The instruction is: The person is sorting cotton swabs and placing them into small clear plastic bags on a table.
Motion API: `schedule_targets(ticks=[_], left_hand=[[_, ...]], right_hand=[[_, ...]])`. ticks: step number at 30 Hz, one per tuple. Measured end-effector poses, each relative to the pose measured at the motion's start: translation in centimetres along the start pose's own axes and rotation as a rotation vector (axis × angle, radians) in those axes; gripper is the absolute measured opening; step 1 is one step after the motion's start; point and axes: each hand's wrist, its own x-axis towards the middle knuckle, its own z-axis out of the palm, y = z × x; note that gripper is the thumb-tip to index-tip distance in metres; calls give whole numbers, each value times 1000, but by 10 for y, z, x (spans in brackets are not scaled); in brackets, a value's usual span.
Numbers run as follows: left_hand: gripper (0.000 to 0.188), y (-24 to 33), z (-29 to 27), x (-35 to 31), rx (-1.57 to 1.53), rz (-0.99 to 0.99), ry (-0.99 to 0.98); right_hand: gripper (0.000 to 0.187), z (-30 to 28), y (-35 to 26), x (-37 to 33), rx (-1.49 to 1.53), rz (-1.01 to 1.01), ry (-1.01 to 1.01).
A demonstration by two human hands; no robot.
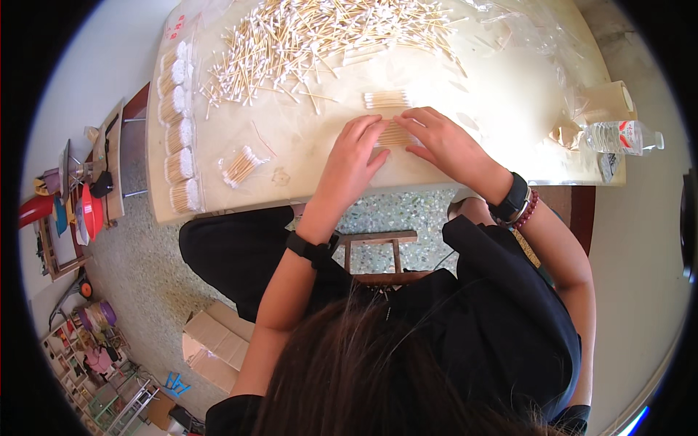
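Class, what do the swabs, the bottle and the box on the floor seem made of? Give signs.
Swabs: matte wood or bamboo, judging by tan sticks; white tips look like cotton. Bottle: probably glossy plastic, being clear with highlights. Box: likely dull cardboard, from its brown folded flaps.

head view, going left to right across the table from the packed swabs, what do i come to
Column of cotton swab bundles → small clear bag of swabs → left hand → right hand → clear plastic bottle

Homelike: terrazzo floor [156,265], cluttered shelves [71,369]
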Motion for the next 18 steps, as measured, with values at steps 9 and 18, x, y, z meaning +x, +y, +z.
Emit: schedule_targets(ticks=[9,18], left_hand=[[30,-8,-2,3,-31,61,-1],[21,-9,-1,3,-54,75,5]], right_hand=[[38,-1,1,2,53,39,-29],[31,0,2,1,70,21,-13]])
